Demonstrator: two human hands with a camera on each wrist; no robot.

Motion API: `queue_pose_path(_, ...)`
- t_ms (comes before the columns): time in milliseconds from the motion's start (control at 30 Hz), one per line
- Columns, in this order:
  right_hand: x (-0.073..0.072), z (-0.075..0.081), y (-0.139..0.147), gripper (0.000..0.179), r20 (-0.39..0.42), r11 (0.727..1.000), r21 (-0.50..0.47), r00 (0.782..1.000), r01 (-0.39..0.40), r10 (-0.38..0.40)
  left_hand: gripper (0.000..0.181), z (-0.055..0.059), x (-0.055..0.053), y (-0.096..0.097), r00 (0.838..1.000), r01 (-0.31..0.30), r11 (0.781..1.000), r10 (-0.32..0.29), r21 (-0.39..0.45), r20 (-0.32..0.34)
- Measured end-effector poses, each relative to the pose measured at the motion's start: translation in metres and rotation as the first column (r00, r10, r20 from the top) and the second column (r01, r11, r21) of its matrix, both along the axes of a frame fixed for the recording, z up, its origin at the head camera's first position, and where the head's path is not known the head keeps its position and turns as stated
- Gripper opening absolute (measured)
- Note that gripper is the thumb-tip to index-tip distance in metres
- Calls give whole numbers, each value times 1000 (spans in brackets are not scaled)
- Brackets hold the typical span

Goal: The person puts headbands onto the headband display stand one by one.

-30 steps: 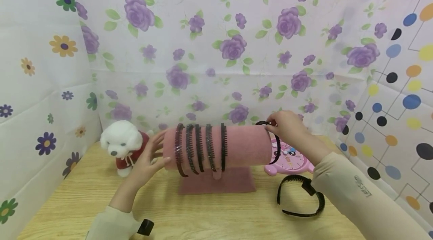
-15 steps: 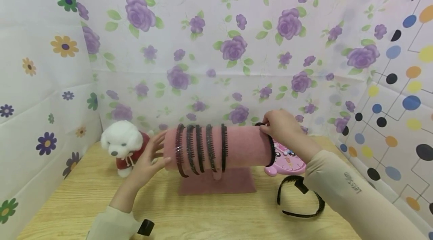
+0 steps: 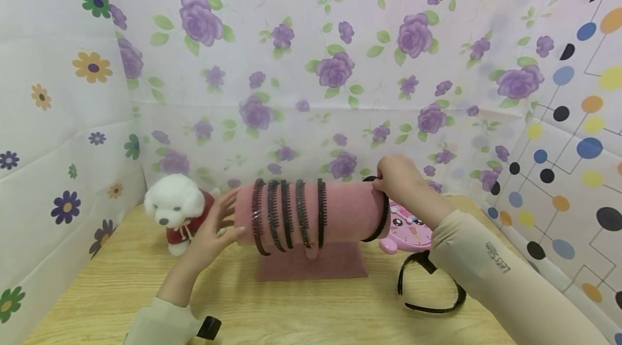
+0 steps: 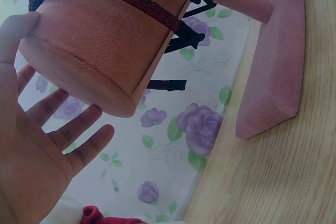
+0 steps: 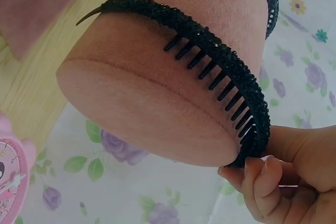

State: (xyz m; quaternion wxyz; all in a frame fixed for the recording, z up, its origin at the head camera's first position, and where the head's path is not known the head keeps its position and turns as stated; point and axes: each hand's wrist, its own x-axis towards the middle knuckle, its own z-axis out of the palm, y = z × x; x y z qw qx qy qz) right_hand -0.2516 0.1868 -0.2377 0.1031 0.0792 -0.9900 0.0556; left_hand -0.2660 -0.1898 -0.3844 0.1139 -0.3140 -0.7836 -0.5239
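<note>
Head view: a pale wooden table (image 3: 291,312) is stretching toward six o'clock from a pink padded roll (image 3: 352,212), while rose-printed cloth (image 3: 335,32) is closing off twelve, flower-printed cloth (image 3: 58,118) nine and dotted cloth (image 3: 559,134) three. Along the roll, a broad stretch of pink fabric is showing between its three o'clock end and five dark headbands (image 3: 322,215) lining up toward nine. At the nine o'clock end, the left hand (image 3: 216,226) is spreading its straight fingers wide, thumb touching the rim; whether every fingertip is touching, I cannot tell. The right hand (image 3: 400,177) is pinching a black headband (image 5: 215,45) narrowly between thumb and fingers at the far upper edge. That headband is curving around the roll near its three o'clock end, glittering outside, its comb teeth pointing toward the end. A loose headband (image 3: 430,310) is lying at four o'clock, near a pink clock (image 3: 413,234); a white plush dog (image 3: 175,199) is sitting at nine.
</note>
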Motion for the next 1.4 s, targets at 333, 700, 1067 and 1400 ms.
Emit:
queue_pose_path(333, 0, 2, -6, 29, -2, 1000, 6, 1000, -6, 6, 75, 0, 0, 1, 1000, -4, 1000, 4, -2, -6)
queue_pose_path(700, 1, 0, -3, 20, 18, 996, -83, 999, -41, 43, 76, 1, 0, 0, 1000, -9, 1000, 9, -4, 3)
queue_pose_path(1067, 6, -2, 12, 37, 32, 973, -181, 987, -146, 155, 76, 0, 0, -1, 1000, -15, 1000, 15, -8, 8)
queue_pose_path(1400, 8, -20, 35, 67, 48, 881, -328, 926, -340, 375, 76, 0, 1, 0, 999, 7, 1000, -8, 20, 32)
